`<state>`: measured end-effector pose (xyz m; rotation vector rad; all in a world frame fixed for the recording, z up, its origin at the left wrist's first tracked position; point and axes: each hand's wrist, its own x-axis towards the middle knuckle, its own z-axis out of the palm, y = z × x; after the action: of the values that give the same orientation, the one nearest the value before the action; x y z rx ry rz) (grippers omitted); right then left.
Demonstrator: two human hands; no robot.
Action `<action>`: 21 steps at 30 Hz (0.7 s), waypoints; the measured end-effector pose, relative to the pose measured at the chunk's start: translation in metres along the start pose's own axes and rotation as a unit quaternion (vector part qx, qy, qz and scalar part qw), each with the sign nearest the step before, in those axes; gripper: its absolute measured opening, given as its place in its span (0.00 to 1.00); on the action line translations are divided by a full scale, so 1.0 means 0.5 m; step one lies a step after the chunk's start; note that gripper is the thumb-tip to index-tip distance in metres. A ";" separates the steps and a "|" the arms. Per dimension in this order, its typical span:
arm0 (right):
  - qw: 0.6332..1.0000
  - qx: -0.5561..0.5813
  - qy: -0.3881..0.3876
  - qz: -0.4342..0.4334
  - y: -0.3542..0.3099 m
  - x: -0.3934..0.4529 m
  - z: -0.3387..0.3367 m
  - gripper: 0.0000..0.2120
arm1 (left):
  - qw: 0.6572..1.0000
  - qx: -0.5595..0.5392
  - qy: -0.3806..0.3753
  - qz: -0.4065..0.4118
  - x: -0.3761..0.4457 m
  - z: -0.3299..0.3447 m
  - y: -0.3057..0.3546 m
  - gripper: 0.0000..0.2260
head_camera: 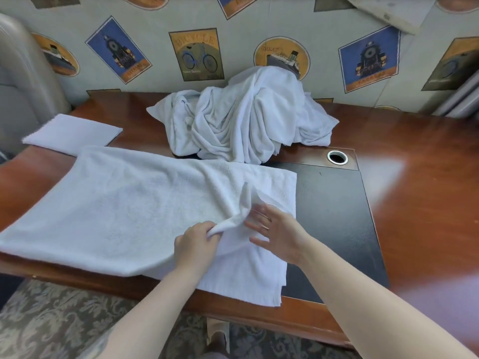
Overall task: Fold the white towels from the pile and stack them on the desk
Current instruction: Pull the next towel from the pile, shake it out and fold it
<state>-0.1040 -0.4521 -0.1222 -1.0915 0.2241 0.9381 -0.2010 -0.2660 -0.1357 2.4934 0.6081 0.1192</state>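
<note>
A: Desk (414, 203) surface, front edge: left hand (195, 242) is pinching a ridge of the spread towel (116, 211); right hand (277, 234) is lying flat, fingers apart, likely pinning it.

B: Pile (246, 120) sitting at back edge, folded towel (72, 132) at back-left corner.

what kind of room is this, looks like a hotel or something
Probably a hotel or guest room, though that is a guess: a polished reddish wooden desk with a metal-ringed cable hole, a heap of plain white towels, and vintage travel-poster wallpaper behind.
</note>
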 end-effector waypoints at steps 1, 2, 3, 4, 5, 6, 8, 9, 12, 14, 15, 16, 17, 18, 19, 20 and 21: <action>1.000 -0.003 0.016 -0.010 0.003 -0.004 0.002 0.14 | 0.999 -0.022 0.011 -0.034 0.019 0.004 0.007 0.14; 0.997 -0.039 0.059 -0.027 0.013 -0.009 -0.003 0.13 | 0.996 -0.042 0.020 -0.078 0.040 0.003 0.012 0.15; 0.986 -0.105 0.126 -0.045 0.029 -0.018 -0.013 0.11 | 0.992 -0.057 0.030 -0.112 0.063 0.001 0.010 0.13; 0.960 -0.180 0.207 -0.061 0.053 -0.029 -0.030 0.09 | 0.990 -0.056 0.041 -0.125 0.081 -0.003 0.008 0.10; 0.925 -0.237 0.288 -0.073 0.080 -0.045 -0.049 0.08 | 0.991 -0.037 0.058 -0.112 0.087 -0.006 0.006 0.07; 0.895 -0.263 0.352 -0.080 0.105 -0.063 -0.067 0.06 | 0.995 -0.008 0.086 -0.057 0.087 -0.003 0.009 0.11; 0.871 -0.278 0.402 -0.055 0.149 -0.098 -0.095 0.03 | 0.982 0.003 0.112 0.154 0.045 0.020 0.027 0.13; 0.867 -0.300 0.396 -0.024 0.167 -0.111 -0.101 0.02 | 0.965 -0.006 0.062 0.255 0.008 0.039 0.043 0.11; 0.869 -0.359 0.339 0.028 0.205 -0.128 -0.097 0.07 | 0.917 0.030 -0.219 0.332 -0.107 0.117 0.066 0.11; 0.868 -0.363 0.338 0.022 0.213 -0.127 -0.085 0.07 | 0.913 0.086 -0.294 0.269 -0.146 0.160 0.055 0.17; 0.861 -0.371 0.346 0.017 0.214 -0.124 -0.082 0.06 | 0.919 0.095 -0.291 0.248 -0.154 0.175 0.046 0.18; 0.854 -0.379 0.355 0.014 0.213 -0.122 -0.078 0.05 | 0.928 0.085 -0.280 0.232 -0.158 0.179 0.039 0.18; 0.850 -0.380 0.364 0.007 0.211 -0.119 -0.075 0.04 | 0.933 0.072 -0.267 0.230 -0.161 0.179 0.035 0.15; 0.849 -0.377 0.369 0.000 0.209 -0.117 -0.073 0.03 | 0.935 0.063 -0.253 0.240 -0.163 0.177 0.033 0.13; 0.851 -0.372 0.371 -0.007 0.209 -0.115 -0.070 0.03 | 0.935 0.056 -0.238 0.258 -0.163 0.177 0.029 0.10; 0.853 -0.366 0.372 -0.009 0.208 -0.114 -0.067 0.04 | 0.937 0.039 -0.222 0.266 -0.163 0.176 0.025 0.09; 0.854 -0.365 0.371 -0.010 0.207 -0.112 -0.066 0.06 | 0.941 0.027 -0.210 0.264 -0.161 0.174 0.024 0.09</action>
<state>-0.2062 -0.4956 -0.1733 -2.1502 0.5076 0.5294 -0.2496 -0.3549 -0.1984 2.5604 -0.2410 -0.2298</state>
